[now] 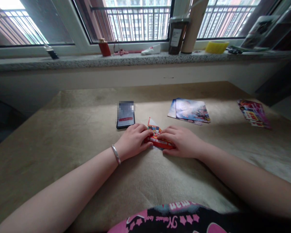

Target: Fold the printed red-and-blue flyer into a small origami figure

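A sheet of printed paper [161, 142], mostly red with white lettering, is partly folded on the table between my hands. One pointed corner with a colourful print and a white tip sticks up beyond my fingers. My left hand [134, 139], with a silver bangle at the wrist, has its fingers closed on the paper's left end. From the other side my right hand [180, 140] grips the right part, fingers on top and thumb at the near edge. My fingers hide both ends of the paper.
A phone [125, 115] lies just beyond my left hand. Printed sheets [192, 110] rest behind my right hand, and more colourful papers [253, 114] lie far right. On the windowsill [126, 61] stand a red lighter [104, 47], a dark lidded cup [177, 37] and yellow tape [216, 47].
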`<state>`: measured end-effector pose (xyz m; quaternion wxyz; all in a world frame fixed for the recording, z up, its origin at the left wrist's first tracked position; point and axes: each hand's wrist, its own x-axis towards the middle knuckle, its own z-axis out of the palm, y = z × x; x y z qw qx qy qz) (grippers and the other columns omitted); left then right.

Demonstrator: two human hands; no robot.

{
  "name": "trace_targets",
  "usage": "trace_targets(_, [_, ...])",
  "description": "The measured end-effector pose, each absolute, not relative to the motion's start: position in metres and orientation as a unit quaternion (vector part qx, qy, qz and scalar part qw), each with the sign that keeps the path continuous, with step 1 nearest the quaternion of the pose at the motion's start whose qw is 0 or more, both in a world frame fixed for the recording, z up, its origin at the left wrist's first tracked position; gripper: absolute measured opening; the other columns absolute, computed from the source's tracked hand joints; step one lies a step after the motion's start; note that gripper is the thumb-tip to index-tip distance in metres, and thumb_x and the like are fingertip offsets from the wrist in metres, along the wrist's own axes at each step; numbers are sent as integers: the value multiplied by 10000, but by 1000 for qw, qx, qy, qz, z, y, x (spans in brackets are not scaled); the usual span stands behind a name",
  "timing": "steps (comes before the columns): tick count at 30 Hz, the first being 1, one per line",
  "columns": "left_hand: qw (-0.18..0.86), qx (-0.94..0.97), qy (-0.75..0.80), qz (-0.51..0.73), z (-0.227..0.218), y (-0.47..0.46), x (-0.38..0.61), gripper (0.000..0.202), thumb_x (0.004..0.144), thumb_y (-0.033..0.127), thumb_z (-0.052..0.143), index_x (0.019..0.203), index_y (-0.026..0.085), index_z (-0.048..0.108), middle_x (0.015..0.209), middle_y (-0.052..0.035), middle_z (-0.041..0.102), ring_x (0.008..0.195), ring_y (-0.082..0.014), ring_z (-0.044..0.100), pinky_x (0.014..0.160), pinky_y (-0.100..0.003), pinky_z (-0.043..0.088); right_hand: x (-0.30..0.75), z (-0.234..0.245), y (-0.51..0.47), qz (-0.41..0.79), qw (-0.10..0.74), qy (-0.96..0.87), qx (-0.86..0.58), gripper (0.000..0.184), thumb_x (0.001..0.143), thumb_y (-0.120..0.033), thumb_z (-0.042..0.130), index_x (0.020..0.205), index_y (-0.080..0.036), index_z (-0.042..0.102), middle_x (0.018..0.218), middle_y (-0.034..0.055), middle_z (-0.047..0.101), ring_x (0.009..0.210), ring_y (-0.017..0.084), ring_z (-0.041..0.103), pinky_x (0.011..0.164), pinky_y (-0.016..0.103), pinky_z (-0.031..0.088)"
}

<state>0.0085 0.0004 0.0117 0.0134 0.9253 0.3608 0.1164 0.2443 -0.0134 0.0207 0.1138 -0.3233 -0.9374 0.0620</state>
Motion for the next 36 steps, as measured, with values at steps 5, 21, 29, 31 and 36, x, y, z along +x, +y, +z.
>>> trace_targets(5, [8, 927, 356, 119, 9, 2, 6, 411, 865, 443, 551, 1193, 197, 562, 1128, -94, 562, 1025, -243, 493, 922, -412, 427, 250, 19, -9, 38, 109, -940, -321, 289, 842, -392, 548, 1036, -210, 661, 985, 72, 660, 875, 198, 574, 741, 315, 426])
trace_targets(21, [41, 913, 337, 228, 4, 2, -4, 579, 743, 368, 695, 1200, 168, 402, 1149, -113, 464, 1061, -241, 492, 929, -414, 477, 250, 17, -8, 176, 112, -857, -472, 176, 838, -299, 524, 786, -195, 656, 732, 21, 650, 642, 123, 539, 566, 238, 311])
trace_targets(29, [-18, 919, 314, 239, 6, 0, -4, 247, 839, 329, 577, 1027, 177, 526, 1038, -70, 464, 869, -162, 521, 756, -304, 527, 253, 17, -6, 274, 131, -805, -509, 172, 813, -326, 547, 730, -187, 608, 640, -5, 594, 559, 107, 480, 511, 232, 287])
trace_targets(31, [-27, 932, 297, 208, 8, 0, -3, 175, 871, 312, 527, 980, 185, 577, 1026, -68, 488, 847, -150, 523, 742, -281, 506, 254, 16, -5, 285, 138, -799, -511, 191, 816, -340, 543, 722, -185, 602, 617, -11, 576, 539, 104, 464, 498, 230, 286])
trace_targets(36, [-16, 947, 276, 162, 12, 2, -1, 186, 912, 296, 475, 927, 206, 638, 917, -51, 557, 786, -144, 514, 704, -270, 458, 258, 16, -3, 293, 168, -780, -527, 206, 818, -349, 528, 688, -191, 554, 611, -7, 570, 536, 110, 475, 476, 228, 312])
